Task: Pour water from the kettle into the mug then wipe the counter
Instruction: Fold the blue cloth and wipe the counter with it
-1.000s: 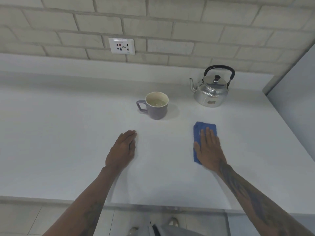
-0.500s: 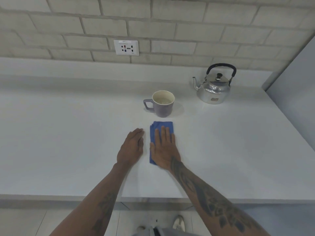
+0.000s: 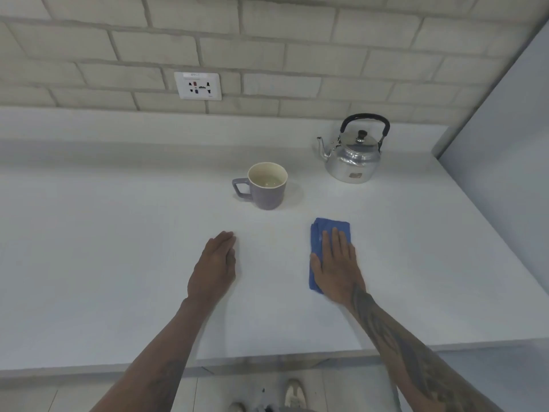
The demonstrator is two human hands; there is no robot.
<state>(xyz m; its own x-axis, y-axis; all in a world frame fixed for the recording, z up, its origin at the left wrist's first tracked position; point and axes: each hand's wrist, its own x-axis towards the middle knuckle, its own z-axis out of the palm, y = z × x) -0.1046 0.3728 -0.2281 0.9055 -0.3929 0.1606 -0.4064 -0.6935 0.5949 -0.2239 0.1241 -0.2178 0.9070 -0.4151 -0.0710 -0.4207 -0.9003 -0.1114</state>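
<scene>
A shiny metal kettle with a black handle stands upright at the back right of the white counter. A purple mug with a cream inside sits left of it, handle to the left, with a little liquid at the bottom. My right hand lies flat, palm down, on a folded blue cloth in front of the mug and to its right. My left hand rests flat on the bare counter, fingers together, holding nothing.
A brick wall with a white power socket runs along the back. A grey panel closes the counter's right side. The counter's front edge is near my body, with floor and shoes below.
My right hand slid the blue cloth left until it was next to my left hand, then back to the right. The left hand, mug and kettle stayed put.
</scene>
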